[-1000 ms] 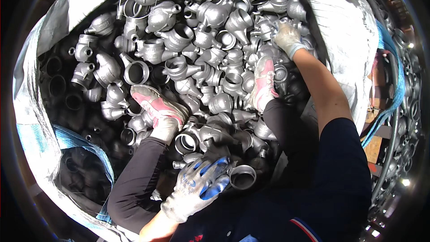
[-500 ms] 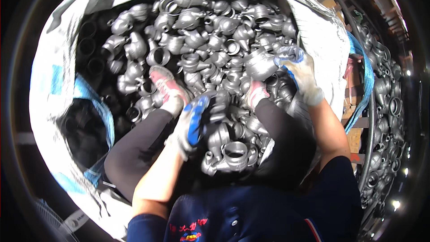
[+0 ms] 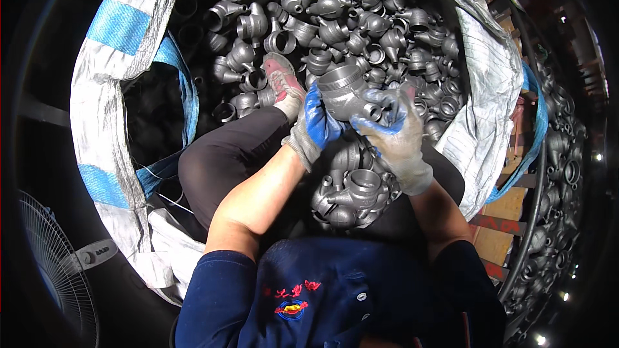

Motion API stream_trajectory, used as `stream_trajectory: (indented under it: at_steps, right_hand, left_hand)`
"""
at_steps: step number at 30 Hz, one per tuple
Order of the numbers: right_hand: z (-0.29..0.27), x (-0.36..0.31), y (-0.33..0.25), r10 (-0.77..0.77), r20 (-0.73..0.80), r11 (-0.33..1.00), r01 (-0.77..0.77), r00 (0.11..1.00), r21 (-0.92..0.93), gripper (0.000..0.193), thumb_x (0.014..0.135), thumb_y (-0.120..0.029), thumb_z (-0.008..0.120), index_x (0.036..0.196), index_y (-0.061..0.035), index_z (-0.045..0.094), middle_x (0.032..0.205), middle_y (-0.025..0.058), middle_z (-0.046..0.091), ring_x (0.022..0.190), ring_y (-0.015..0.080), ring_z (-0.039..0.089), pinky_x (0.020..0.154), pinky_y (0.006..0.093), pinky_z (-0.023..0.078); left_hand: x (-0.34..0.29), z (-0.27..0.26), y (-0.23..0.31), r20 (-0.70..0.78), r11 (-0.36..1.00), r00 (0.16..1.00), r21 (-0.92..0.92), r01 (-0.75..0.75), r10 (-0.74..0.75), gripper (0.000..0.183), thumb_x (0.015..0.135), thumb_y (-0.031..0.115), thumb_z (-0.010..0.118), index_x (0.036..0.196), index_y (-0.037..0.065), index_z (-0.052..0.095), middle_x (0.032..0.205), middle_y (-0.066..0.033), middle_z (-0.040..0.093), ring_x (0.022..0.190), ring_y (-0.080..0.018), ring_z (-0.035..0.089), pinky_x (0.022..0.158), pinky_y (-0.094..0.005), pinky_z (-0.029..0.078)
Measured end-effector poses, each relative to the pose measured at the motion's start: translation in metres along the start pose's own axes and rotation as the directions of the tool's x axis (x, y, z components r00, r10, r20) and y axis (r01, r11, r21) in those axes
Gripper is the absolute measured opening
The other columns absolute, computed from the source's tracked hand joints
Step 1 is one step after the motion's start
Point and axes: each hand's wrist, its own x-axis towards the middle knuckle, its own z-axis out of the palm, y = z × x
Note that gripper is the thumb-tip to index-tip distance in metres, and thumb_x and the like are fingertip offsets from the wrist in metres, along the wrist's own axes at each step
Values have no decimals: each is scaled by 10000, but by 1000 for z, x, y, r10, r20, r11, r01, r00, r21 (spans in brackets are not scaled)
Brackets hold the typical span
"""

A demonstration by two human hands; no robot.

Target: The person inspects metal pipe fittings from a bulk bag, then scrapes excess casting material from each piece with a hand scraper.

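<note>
A large grey metal casting (image 3: 342, 90), hollow with a round threaded-looking mouth and a smaller side opening, is held up between my two gloved hands. My left hand (image 3: 317, 122), in a grey and blue work glove, closes on its left side. My right hand (image 3: 394, 130), gloved alike, grips its right side near the small opening. Part of the fingers is hidden behind the casting. Below my hands, between my legs, lie several similar castings (image 3: 362, 183). More castings (image 3: 329, 6) fill the sack beyond my feet.
I sit inside a big white woven sack (image 3: 97, 129) with blue straps (image 3: 187, 90). My pink shoe (image 3: 281, 77) rests among the castings. A fan (image 3: 51, 264) stands at lower left. On the right are wooden boards (image 3: 493, 238), a dark rail (image 3: 540, 219) and another heap of castings (image 3: 554, 200).
My right hand has brought the large casting from the right toward the middle. My left hand has come up and taken hold of it too. The whole view has shifted.
</note>
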Motion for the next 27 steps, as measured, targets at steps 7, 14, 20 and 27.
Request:
stream_trajectory:
  at_steps: [7, 14, 20, 27]
  right_hand:
    - [-33, 11, -4, 452, 382, 534, -588, 806, 607, 265, 954, -174, 571, 1148, 5, 599, 803, 29, 639, 596, 50, 536, 524, 185, 401]
    - [-36, 5, 1, 645, 353, 547, -732, 677, 406, 274, 970, -276, 557, 1035, -21, 632, 663, 0, 562, 491, 45, 500, 433, 196, 385]
    - [-29, -10, -5, 593, 503, 430, -775, 629, 463, 359, 892, -194, 675, 1197, -32, 579, 883, 0, 603, 739, 30, 583, 604, 182, 459]
    - [-42, -14, 24, 24, 654, 986, 91, 756, -142, 210, 881, -72, 579, 1058, 25, 637, 976, 91, 682, 927, 184, 661, 1127, 459, 236]
  left_hand:
    - [0, -5, 14, -43, 998, 999, -59, -27, 25, 539, 1001, 455, 365, 1308, 33, 500, 1263, -191, 574, 1131, -330, 590, 966, -508, 499]
    - [3, 3, 15, -71, 999, 997, -15, -38, 36, 546, 1006, 466, 373, 1292, 21, 507, 1238, -185, 591, 1104, -323, 609, 962, -493, 510]
    - [-3, 42, 22, -146, 842, 909, 456, -288, 390, 359, 1033, 294, 399, 1290, 70, 510, 1151, -113, 641, 1047, -246, 638, 931, -404, 533]
    - [-14, 94, 11, 73, 577, 914, 754, -313, 400, 427, 996, 134, 451, 1417, 85, 405, 1190, -119, 611, 1068, -204, 624, 934, -335, 522]
